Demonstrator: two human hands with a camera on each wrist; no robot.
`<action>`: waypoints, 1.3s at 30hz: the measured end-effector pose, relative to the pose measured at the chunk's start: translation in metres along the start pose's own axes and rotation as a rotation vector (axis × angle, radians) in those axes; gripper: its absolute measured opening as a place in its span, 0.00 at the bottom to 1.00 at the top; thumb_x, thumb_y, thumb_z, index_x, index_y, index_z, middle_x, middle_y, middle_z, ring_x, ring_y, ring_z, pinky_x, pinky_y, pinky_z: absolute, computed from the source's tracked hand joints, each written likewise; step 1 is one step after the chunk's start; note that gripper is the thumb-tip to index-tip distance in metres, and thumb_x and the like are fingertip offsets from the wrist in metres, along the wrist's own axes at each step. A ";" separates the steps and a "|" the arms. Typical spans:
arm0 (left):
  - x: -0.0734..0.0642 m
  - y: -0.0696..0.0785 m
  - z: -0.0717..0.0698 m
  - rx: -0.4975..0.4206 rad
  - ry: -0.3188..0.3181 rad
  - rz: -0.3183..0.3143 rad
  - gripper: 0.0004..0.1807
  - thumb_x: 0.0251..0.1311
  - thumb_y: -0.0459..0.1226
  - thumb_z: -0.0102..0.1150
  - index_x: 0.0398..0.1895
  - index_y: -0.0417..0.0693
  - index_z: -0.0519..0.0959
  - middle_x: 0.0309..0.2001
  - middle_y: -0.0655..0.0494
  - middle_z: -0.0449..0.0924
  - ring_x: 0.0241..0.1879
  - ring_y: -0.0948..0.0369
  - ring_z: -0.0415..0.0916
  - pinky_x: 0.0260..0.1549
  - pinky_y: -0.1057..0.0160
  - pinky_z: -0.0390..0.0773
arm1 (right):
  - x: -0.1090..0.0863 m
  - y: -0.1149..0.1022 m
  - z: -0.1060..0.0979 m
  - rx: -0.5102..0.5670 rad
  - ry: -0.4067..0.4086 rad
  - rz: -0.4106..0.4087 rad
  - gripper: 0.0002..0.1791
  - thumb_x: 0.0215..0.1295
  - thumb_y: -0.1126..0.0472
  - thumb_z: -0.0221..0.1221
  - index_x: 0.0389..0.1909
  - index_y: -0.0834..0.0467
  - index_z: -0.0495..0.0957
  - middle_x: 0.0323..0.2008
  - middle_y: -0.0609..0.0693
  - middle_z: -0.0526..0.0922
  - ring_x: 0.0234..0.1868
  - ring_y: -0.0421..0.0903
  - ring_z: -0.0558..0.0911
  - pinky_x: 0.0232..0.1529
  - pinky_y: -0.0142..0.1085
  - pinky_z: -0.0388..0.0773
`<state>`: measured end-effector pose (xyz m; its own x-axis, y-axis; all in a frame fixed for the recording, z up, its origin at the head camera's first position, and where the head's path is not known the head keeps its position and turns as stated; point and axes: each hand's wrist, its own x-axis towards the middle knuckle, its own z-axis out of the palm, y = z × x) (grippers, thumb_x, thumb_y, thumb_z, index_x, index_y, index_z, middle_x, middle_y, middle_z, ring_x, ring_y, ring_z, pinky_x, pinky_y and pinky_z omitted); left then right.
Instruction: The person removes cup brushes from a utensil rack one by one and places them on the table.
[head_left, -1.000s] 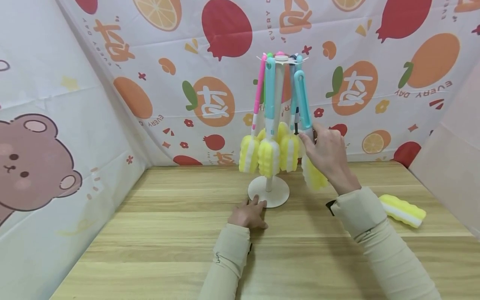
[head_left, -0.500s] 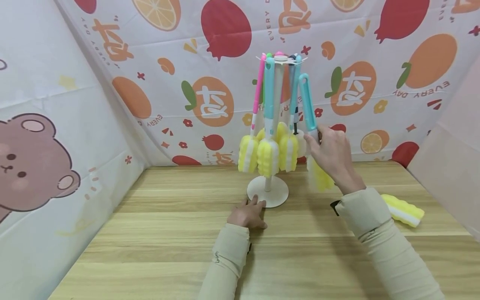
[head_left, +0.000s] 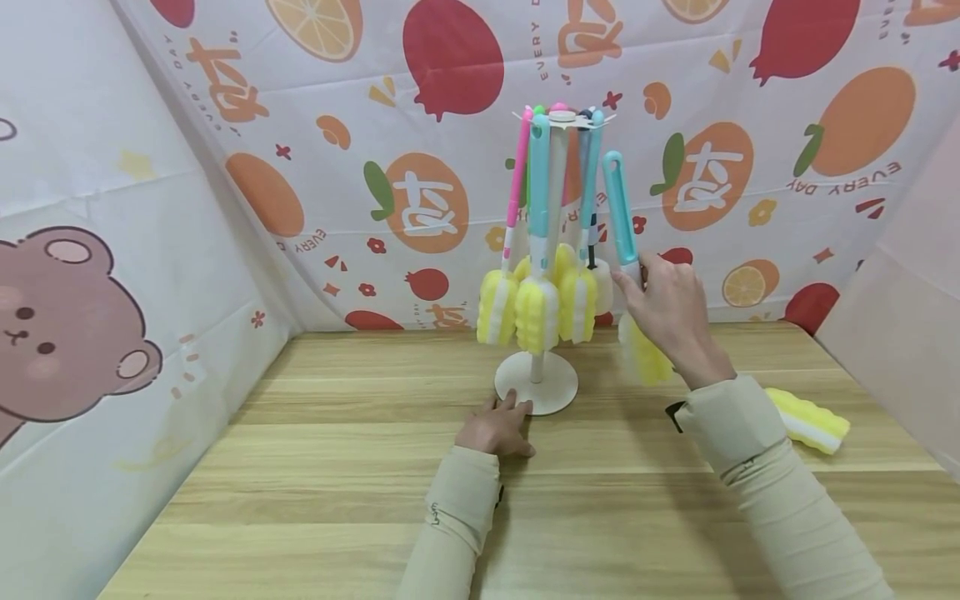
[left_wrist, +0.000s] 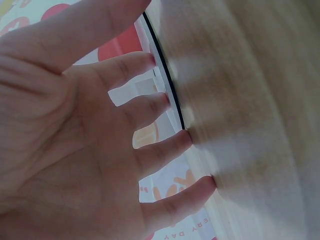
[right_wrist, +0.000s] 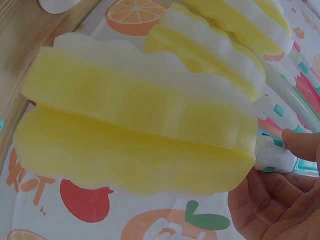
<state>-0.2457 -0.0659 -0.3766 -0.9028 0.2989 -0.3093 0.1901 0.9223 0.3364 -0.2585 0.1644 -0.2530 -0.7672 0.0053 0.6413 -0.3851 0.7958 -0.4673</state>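
My right hand [head_left: 667, 304] holds a sponge bottle brush [head_left: 620, 212] by the white neck below its teal handle. The brush hangs a little right of a white rack, its handle tilted and clear of the rack's top hooks. Its yellow and white sponge head [right_wrist: 135, 125] fills much of the right wrist view. Several more bottle brushes [head_left: 537, 317] with pink, green and teal handles hang from the rack, sponges down. My left hand [head_left: 495, 429] rests with spread fingers at the near edge of the rack's round base [head_left: 555, 398]. In the left wrist view, its fingertips [left_wrist: 207, 182] meet the wood.
Another yellow and white sponge head [head_left: 810, 421] lies on the wooden table [head_left: 337, 492] beyond my right sleeve, which hides its left end. A fruit-print cloth [head_left: 465, 75] hangs behind the table, and a bear-print cloth [head_left: 75, 325] is on the left.
My right hand has moved right and slightly down with the bottle brush, widening the gap from the rack. The left hand stays at the base.
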 end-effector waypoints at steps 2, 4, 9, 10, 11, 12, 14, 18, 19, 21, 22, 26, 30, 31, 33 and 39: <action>0.000 0.000 0.000 0.002 -0.002 0.001 0.39 0.61 0.45 0.70 0.76 0.54 0.67 0.79 0.49 0.53 0.78 0.42 0.44 0.70 0.34 0.49 | 0.000 0.000 0.000 0.004 -0.001 0.007 0.14 0.71 0.62 0.63 0.42 0.72 0.77 0.23 0.60 0.76 0.19 0.52 0.70 0.19 0.38 0.65; 0.000 0.000 0.000 0.002 -0.002 0.001 0.39 0.61 0.45 0.70 0.75 0.54 0.67 0.79 0.49 0.53 0.78 0.42 0.44 0.70 0.33 0.49 | 0.000 0.000 -0.001 0.011 -0.002 0.013 0.15 0.71 0.62 0.63 0.46 0.72 0.76 0.25 0.62 0.78 0.19 0.52 0.71 0.19 0.38 0.66; 0.001 0.000 0.001 0.016 0.002 0.000 0.39 0.61 0.46 0.70 0.75 0.54 0.67 0.79 0.49 0.53 0.78 0.43 0.45 0.70 0.34 0.51 | 0.000 0.001 -0.001 0.010 0.004 0.010 0.17 0.70 0.62 0.63 0.50 0.70 0.73 0.29 0.65 0.81 0.20 0.54 0.73 0.21 0.39 0.68; 0.001 0.000 0.001 0.020 0.003 0.000 0.39 0.61 0.46 0.70 0.75 0.54 0.67 0.79 0.49 0.53 0.78 0.43 0.46 0.70 0.34 0.52 | 0.000 0.001 -0.001 0.007 0.005 0.008 0.16 0.70 0.62 0.63 0.50 0.70 0.73 0.30 0.65 0.81 0.21 0.55 0.73 0.21 0.40 0.69; 0.001 0.000 0.001 0.022 0.004 0.000 0.39 0.61 0.46 0.70 0.75 0.54 0.67 0.79 0.49 0.54 0.78 0.43 0.46 0.70 0.35 0.52 | 0.000 0.002 0.000 0.003 0.006 0.006 0.16 0.70 0.62 0.63 0.50 0.70 0.74 0.30 0.65 0.81 0.21 0.55 0.74 0.21 0.40 0.69; 0.001 0.000 0.001 0.023 0.004 0.000 0.39 0.61 0.46 0.70 0.75 0.54 0.67 0.79 0.49 0.54 0.77 0.43 0.46 0.70 0.35 0.52 | -0.001 0.002 0.000 -0.003 0.008 0.002 0.16 0.70 0.63 0.63 0.50 0.70 0.74 0.30 0.65 0.81 0.21 0.55 0.74 0.22 0.40 0.69; 0.001 0.000 0.001 0.025 0.005 0.000 0.39 0.61 0.46 0.70 0.75 0.54 0.67 0.79 0.49 0.54 0.77 0.43 0.46 0.70 0.35 0.52 | -0.001 0.004 0.000 -0.010 0.011 -0.001 0.16 0.70 0.63 0.64 0.50 0.70 0.74 0.30 0.65 0.81 0.22 0.56 0.74 0.22 0.41 0.69; 0.001 0.000 0.001 0.022 0.000 -0.003 0.39 0.61 0.46 0.70 0.76 0.54 0.67 0.79 0.49 0.53 0.78 0.43 0.45 0.70 0.35 0.52 | -0.002 0.009 0.001 -0.020 0.016 -0.007 0.15 0.69 0.64 0.64 0.48 0.70 0.75 0.28 0.63 0.78 0.22 0.56 0.72 0.23 0.42 0.68; 0.001 0.000 0.001 0.022 -0.001 -0.003 0.39 0.61 0.46 0.70 0.76 0.54 0.67 0.79 0.49 0.53 0.78 0.43 0.45 0.70 0.35 0.52 | -0.003 0.010 0.001 -0.022 0.017 -0.007 0.14 0.69 0.64 0.64 0.48 0.70 0.75 0.27 0.63 0.77 0.22 0.55 0.72 0.23 0.42 0.67; 0.001 0.000 0.001 0.021 -0.002 -0.003 0.39 0.61 0.46 0.70 0.76 0.54 0.67 0.79 0.49 0.53 0.78 0.43 0.45 0.70 0.35 0.51 | -0.003 0.012 0.001 -0.028 0.018 -0.009 0.13 0.69 0.64 0.64 0.46 0.69 0.74 0.26 0.61 0.75 0.21 0.55 0.71 0.22 0.42 0.67; 0.001 0.000 0.000 0.021 -0.001 -0.002 0.39 0.61 0.46 0.70 0.75 0.54 0.67 0.79 0.49 0.53 0.78 0.43 0.45 0.70 0.35 0.51 | -0.003 0.013 0.001 -0.032 0.018 -0.010 0.13 0.69 0.64 0.63 0.46 0.69 0.74 0.26 0.61 0.75 0.21 0.55 0.71 0.22 0.42 0.67; 0.001 0.000 0.000 0.014 0.003 0.000 0.39 0.61 0.45 0.71 0.75 0.54 0.67 0.79 0.49 0.53 0.78 0.43 0.45 0.70 0.34 0.51 | -0.004 0.015 0.001 -0.040 0.015 -0.010 0.12 0.70 0.64 0.63 0.45 0.69 0.74 0.25 0.60 0.75 0.21 0.55 0.72 0.22 0.42 0.67; 0.000 0.000 0.000 0.010 0.002 0.002 0.39 0.61 0.45 0.71 0.75 0.54 0.67 0.79 0.49 0.53 0.78 0.43 0.45 0.70 0.34 0.50 | -0.004 0.019 0.001 -0.044 0.001 0.002 0.12 0.70 0.64 0.63 0.45 0.69 0.74 0.25 0.60 0.74 0.20 0.55 0.71 0.21 0.41 0.66; 0.000 0.000 0.000 0.010 0.002 0.002 0.39 0.61 0.45 0.71 0.75 0.54 0.67 0.79 0.49 0.53 0.78 0.43 0.45 0.70 0.34 0.50 | -0.005 0.020 0.001 -0.046 -0.004 0.009 0.13 0.70 0.64 0.63 0.45 0.69 0.74 0.25 0.60 0.74 0.20 0.55 0.71 0.21 0.41 0.66; 0.000 0.000 0.000 0.012 0.001 0.002 0.39 0.61 0.45 0.71 0.75 0.54 0.67 0.79 0.49 0.53 0.78 0.43 0.45 0.70 0.34 0.50 | -0.005 0.023 0.001 -0.050 -0.012 0.022 0.13 0.70 0.64 0.63 0.46 0.69 0.74 0.25 0.60 0.74 0.20 0.55 0.71 0.21 0.40 0.67; 0.000 0.001 0.000 0.014 -0.001 -0.008 0.40 0.60 0.45 0.71 0.76 0.54 0.67 0.79 0.49 0.53 0.78 0.43 0.44 0.70 0.35 0.50 | -0.005 0.030 0.000 -0.072 -0.029 0.052 0.17 0.70 0.63 0.63 0.51 0.72 0.74 0.27 0.63 0.76 0.21 0.57 0.75 0.23 0.46 0.76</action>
<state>-0.2456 -0.0652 -0.3760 -0.9041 0.2913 -0.3127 0.1879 0.9281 0.3214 -0.2660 0.1880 -0.2705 -0.8000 0.0306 0.5992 -0.3076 0.8365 -0.4535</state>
